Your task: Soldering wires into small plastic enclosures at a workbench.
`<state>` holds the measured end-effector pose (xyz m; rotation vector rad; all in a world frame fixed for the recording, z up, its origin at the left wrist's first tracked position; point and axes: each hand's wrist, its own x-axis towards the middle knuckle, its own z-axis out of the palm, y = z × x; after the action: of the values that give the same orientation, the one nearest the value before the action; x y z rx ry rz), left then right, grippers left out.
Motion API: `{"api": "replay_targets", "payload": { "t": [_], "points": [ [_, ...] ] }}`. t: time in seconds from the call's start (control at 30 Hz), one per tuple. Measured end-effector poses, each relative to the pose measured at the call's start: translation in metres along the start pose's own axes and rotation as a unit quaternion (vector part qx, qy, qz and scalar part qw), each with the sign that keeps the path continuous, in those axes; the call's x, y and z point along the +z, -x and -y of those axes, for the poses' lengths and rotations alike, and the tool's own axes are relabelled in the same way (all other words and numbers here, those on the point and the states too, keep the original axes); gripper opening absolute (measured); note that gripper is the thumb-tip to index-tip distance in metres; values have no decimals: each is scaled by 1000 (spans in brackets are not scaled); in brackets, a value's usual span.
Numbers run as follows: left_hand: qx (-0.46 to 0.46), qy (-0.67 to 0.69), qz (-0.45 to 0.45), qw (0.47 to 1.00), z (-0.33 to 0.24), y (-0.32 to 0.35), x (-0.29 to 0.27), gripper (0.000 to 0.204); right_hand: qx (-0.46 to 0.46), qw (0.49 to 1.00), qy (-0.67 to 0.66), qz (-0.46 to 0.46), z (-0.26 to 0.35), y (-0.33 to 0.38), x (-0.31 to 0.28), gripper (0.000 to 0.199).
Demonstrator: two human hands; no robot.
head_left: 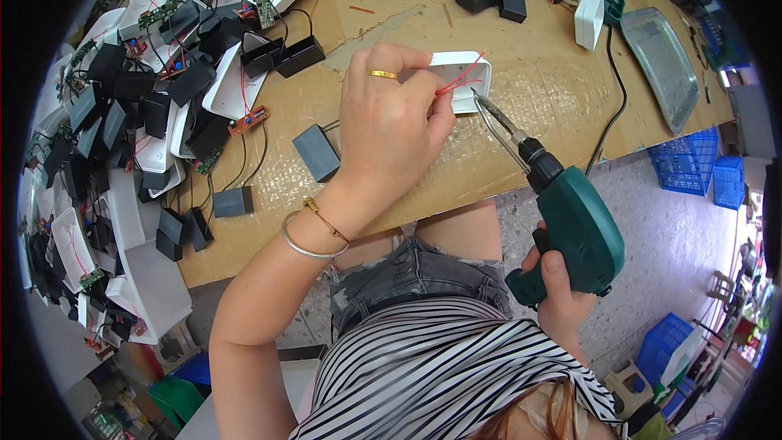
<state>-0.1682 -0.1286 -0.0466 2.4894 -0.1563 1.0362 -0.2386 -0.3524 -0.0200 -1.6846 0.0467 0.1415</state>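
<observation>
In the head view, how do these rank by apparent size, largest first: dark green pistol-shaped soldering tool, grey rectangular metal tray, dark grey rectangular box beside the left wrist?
1. Dark green soldering tool, perhaps enlarged by nearness to the camera
2. Grey metal tray
3. Dark grey box

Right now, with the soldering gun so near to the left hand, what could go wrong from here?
If the tip of the green soldering gun is hot, a slip could burn the left hand, which pinches the red wires close by. It might also melt the white plastic case, since the tip is right by its right end.
</observation>
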Motion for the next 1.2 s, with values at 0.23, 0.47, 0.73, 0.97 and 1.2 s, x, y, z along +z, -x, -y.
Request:
{"api": "replay_targets", "payload": {
  "t": [0.23,0.47,0.73,0.97,1.2],
  "points": [
    [-17,7,7,1000,-5,-2,-1,9,-17,1000,-9,2,-2,-2,0,44],
    [-12,-2,9,1000,-1,-1,1,8,-9,1000,-3,7,1,-2,0,44],
    [-1,-3,9,1000,-1,-1,-1,7,6,1000,-6,8,2,-7,6,44],
    [-3,8,5,1000,0,0,-1,8,4,999,2,33,5,-11,9,42],
    [3,5,10,1000,1,0,-1,8,24,999,15,38,5,-11,9,40]
  ]
}}
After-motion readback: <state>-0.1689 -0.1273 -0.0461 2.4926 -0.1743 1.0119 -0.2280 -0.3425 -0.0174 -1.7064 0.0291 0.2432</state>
